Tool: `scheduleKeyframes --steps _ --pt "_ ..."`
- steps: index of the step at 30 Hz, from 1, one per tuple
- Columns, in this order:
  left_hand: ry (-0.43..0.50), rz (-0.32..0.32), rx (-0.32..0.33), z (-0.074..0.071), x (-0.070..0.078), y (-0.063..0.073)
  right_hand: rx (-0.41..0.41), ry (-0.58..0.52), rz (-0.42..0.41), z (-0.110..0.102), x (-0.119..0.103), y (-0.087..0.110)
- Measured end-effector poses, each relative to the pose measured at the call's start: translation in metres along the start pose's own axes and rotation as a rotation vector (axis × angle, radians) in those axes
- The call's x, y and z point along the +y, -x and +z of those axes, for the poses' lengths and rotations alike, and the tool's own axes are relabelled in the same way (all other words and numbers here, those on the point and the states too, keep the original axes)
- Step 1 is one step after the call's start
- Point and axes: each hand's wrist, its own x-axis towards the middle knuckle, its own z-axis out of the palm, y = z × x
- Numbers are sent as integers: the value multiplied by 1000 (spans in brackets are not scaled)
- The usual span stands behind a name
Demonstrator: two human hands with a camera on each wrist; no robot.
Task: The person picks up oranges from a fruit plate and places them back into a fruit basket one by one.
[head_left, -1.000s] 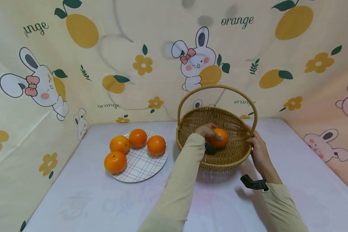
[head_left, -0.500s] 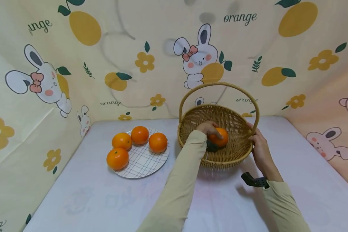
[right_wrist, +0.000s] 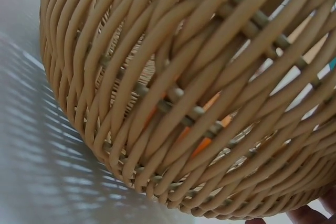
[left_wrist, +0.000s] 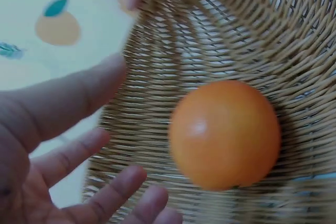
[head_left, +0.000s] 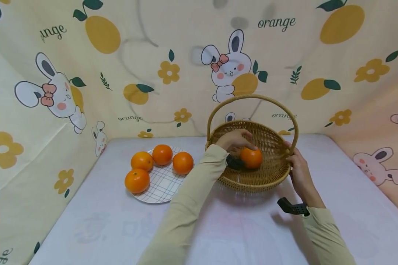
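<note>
An orange [head_left: 251,158] lies in the wicker basket [head_left: 252,188], whose arched handle stands up and whose opening tilts toward me. Over the basket's left side is my left hand [head_left: 234,140], its fingers spread and holding nothing. In the left wrist view a gap shows between the fingers of the left hand [left_wrist: 63,145] and the orange [left_wrist: 226,135]. My right hand [head_left: 298,169] grips the basket's right rim near the handle's base. From the right wrist view, the weave of the basket [right_wrist: 157,93] covers most of the orange, and only a few fingertips [right_wrist: 307,216] show.
To the left, a round plate [head_left: 162,186] with a grid pattern carries several oranges [head_left: 137,180]. My left sleeve [head_left: 185,206] overlaps the plate's right edge. A printed cloth [head_left: 185,29] hangs behind and beside the white table [head_left: 103,206].
My left hand has let go of the orange and drawn back up and left, fingers spreading. The orange stays in the basket. The right hand keeps its hold on the rim.
</note>
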Motion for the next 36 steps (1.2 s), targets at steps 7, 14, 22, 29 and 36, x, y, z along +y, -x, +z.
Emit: scheduleKeyframes --steps 7,14,22,29,36 --pt "100 187 -136 -27 2 33 -11 -7 10 -3 3 0" --pt "115 316 -119 -48 -6 69 -30 15 3 -4 2 0" --pt "142 541 54 -71 -31 106 -41 -24 11 -3 -2 0" --pt "177 542 325 -85 -57 126 -37 -25 4 -2 -1 2" --pt "242 378 517 -90 -96 136 -22 -16 13 -3 -1 3"
